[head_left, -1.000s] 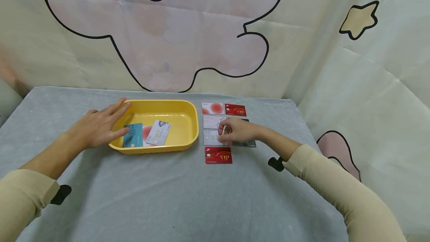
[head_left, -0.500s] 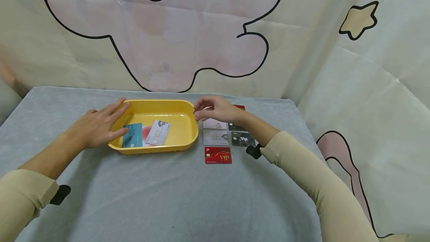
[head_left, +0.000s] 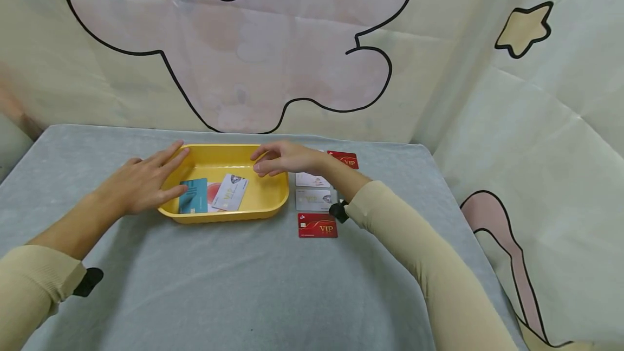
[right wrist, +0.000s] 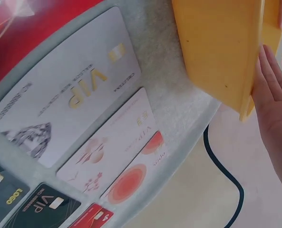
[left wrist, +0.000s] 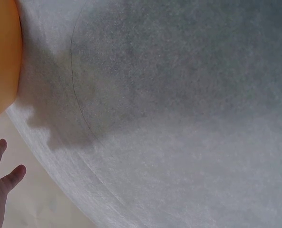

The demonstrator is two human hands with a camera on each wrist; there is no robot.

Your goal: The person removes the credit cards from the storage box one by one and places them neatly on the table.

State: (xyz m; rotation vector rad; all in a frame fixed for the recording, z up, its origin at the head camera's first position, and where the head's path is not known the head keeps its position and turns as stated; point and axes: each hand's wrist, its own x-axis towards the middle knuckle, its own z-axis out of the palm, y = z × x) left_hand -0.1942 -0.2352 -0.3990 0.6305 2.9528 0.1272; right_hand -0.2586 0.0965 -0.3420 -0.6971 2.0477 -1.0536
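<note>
The left hand (head_left: 148, 183) rests, fingers spread, on the left end of the yellow tray (head_left: 264, 194); the right hand (head_left: 285, 158) is over the right end, fingers loosely bent (nothing shows between them). Inside lie a teal card (head_left: 193, 197), a white VIP card (head_left: 231, 192) and a peach-patterned card (head_left: 212, 191). Beside the tray, a red VIP card (head_left: 317, 225) lies nearest on the tabletop (head_left: 219, 286).

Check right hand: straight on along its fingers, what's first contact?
The right hand would likely cross the yellow tray and meet the left hand at its opposite end. Depth is unclear; angled down, it could touch the tray itself first.
</note>
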